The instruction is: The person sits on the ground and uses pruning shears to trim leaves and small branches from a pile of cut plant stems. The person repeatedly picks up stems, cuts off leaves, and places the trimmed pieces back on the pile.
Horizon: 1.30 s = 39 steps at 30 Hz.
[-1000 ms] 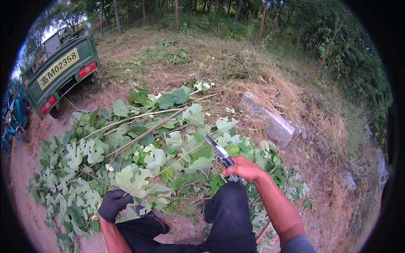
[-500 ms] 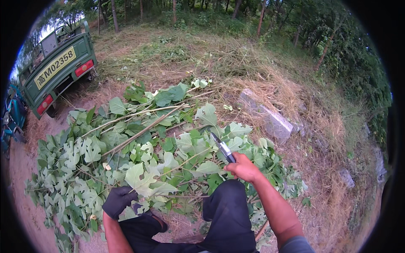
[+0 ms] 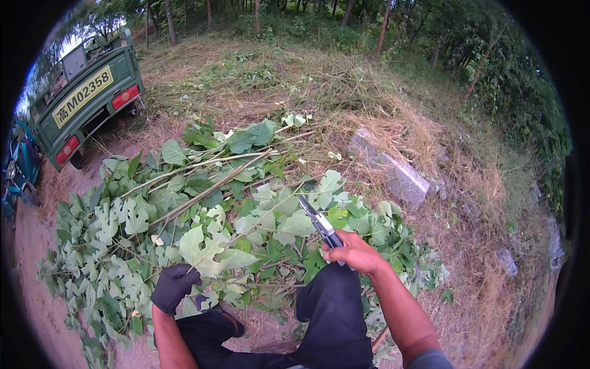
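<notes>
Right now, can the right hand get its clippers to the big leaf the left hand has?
Probably yes. The right hand has the clippers out in front of the knee, and the leaf sticks up from the left hand. Only other leaves seem to lie between.

Free passage, as I see it remotely, runs above the heap of leafy branches between my left hand and right hand, narrowed by the broad leaf held in the left and the shears projecting from the right. A dark-trousered knee bars the way just below the right hand. Long bare stems cross the heap's far side diagonally. Rightward, I have open air over dry grass; a stone block lies beyond the heap's far right edge.
</notes>
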### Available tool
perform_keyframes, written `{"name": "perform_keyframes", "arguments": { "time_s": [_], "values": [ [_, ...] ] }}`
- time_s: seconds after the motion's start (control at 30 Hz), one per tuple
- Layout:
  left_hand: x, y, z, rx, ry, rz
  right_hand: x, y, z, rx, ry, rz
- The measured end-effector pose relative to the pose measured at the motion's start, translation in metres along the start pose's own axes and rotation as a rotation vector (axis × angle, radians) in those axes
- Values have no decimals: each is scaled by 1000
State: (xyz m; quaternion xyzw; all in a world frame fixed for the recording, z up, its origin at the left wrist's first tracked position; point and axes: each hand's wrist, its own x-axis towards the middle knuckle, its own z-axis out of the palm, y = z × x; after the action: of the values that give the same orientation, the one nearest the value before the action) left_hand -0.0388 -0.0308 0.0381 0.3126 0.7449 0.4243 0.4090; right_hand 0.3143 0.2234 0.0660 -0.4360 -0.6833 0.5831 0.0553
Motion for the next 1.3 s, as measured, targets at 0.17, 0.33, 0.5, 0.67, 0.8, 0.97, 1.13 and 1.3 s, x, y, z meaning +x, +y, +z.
{"name": "perform_keyframes", "arguments": {
  "time_s": [0.17, 0.33, 0.5, 0.67, 0.8, 0.97, 1.13, 1.3],
  "values": [
    [-1, 3, 1, -22, 10, 5, 8, -6, -1, -30, -81, 24],
    [-3, 9, 2, -17, 8, 4, 11, -5, 4, 120, -88, -5],
    [-2, 5, 0, -17, -53, 25, 17, -1, 4, 192, -109, -30],
    [-3, 5, 1, -6, -71, -2, 16, -2, 12, 263, -80, -63],
    [1, 3, 1, 9, -79, -10, 14, -7, 11, 285, -53, -22],
    [5, 5, 11, 10, -64, 9, 6, -20, 8, -33, 89, -15],
    [13, 10, 21, 32, -82, 23, 17, 10, 5, -325, 346, -109],
    [11, 13, 16, -63, 12, -23, 0, -8, -2, 83, 180, 40]
  ]
}}
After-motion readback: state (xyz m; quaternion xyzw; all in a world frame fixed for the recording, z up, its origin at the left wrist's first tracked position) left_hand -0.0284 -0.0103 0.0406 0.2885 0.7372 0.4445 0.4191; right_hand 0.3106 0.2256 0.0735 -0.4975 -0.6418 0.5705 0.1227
